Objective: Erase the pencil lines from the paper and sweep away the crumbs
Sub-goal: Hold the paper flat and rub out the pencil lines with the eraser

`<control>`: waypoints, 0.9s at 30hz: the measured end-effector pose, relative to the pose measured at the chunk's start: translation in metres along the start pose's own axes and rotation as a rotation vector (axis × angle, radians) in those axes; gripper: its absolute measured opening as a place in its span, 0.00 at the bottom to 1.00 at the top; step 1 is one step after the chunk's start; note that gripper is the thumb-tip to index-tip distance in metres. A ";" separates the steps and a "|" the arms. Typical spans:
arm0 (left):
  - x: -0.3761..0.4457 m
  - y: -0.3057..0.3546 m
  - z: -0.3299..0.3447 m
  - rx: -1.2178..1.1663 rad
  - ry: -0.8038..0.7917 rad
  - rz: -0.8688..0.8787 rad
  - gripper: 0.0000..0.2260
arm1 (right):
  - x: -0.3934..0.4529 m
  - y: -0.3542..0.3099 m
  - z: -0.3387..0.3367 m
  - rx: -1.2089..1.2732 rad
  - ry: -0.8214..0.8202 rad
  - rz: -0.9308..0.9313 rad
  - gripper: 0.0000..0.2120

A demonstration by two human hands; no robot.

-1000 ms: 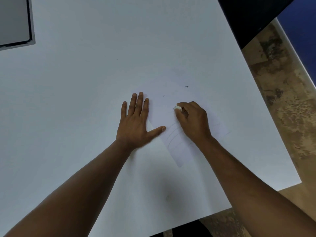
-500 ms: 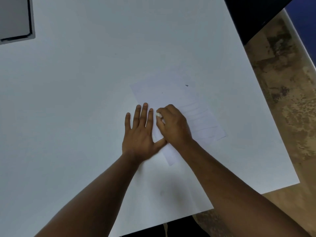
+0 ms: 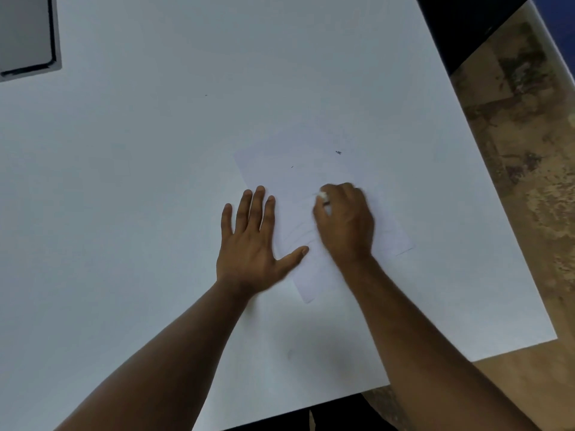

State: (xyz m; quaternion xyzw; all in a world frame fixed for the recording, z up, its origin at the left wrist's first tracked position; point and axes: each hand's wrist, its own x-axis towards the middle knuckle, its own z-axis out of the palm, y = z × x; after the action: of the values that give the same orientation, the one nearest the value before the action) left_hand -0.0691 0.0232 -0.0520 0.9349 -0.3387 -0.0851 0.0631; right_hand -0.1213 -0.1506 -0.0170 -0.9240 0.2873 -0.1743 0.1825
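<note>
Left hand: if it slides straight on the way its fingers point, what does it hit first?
Nothing, it seems. The left hand lies flat, fingers pointing up the bare table; the paper lies just to their right.

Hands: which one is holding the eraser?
The right hand pinches the white eraser; the left hand lies flat, holding the paper.

A white table [image 3: 155,181] fills most of the frame, with a sheet of paper [image 3: 295,181] lying right of centre. The left hand [image 3: 252,244] presses flat on the paper's left edge, fingers straight and spread. The right hand [image 3: 345,222], blurred, pinches a small white eraser [image 3: 323,196] against the sheet. A dark crumb [image 3: 338,153] lies near the paper's upper right. A grey, dark-edged panel [image 3: 25,32] sits at upper left.
</note>
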 end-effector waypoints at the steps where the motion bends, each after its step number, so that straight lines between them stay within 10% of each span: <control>1: 0.000 0.000 0.000 -0.005 0.000 -0.002 0.47 | 0.007 0.012 -0.004 -0.019 0.039 0.055 0.04; 11: 0.000 -0.001 -0.002 0.006 -0.005 0.017 0.46 | -0.014 -0.022 0.009 0.028 -0.034 -0.067 0.04; 17: 0.000 0.001 0.000 -0.028 0.013 0.003 0.47 | 0.016 0.029 -0.006 0.000 0.123 0.206 0.06; 23: 0.000 -0.002 -0.001 0.014 -0.004 0.038 0.47 | -0.021 -0.034 0.016 0.086 -0.102 -0.106 0.06; 27: 0.000 0.000 -0.001 0.001 0.000 0.016 0.47 | -0.002 -0.005 0.009 0.005 0.043 -0.030 0.04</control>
State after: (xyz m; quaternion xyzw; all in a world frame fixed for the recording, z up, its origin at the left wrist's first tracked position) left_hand -0.0689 0.0235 -0.0512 0.9323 -0.3459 -0.0846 0.0635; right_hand -0.1170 -0.1433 -0.0227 -0.9237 0.2769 -0.1976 0.1759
